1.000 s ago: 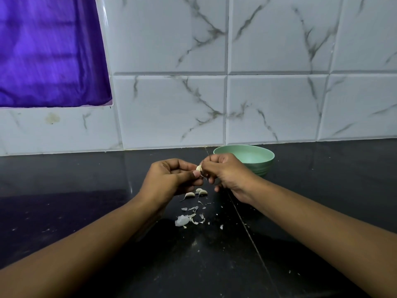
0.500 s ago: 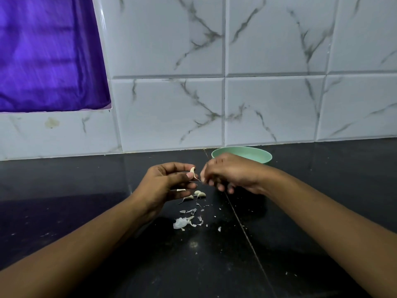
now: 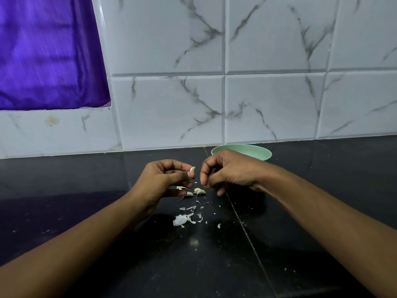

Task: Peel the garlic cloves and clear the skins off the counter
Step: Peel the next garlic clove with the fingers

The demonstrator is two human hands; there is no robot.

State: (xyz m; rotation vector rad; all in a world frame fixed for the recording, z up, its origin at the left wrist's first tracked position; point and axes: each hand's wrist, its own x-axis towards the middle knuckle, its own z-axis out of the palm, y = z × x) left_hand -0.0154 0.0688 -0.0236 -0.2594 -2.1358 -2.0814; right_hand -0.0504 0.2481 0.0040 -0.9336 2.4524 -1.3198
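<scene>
Peeling is being done: a garlic clove (image 3: 192, 169) is being pinched by the left hand (image 3: 163, 179) above the counter (image 3: 86, 190). The right hand (image 3: 229, 171) is being held just beside it, fingers curled; whether anything is gripped cannot be told. Remaining skin is likely being picked off next.

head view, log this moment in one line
left hand pinches garlic clove | right hand fingers curled, hold unclear | skins on counter | bowl behind right hand

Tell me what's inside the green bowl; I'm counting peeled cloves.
Of the green bowl only a bare far inner wall shows; the right hand and low angle hide its bottom.
</scene>
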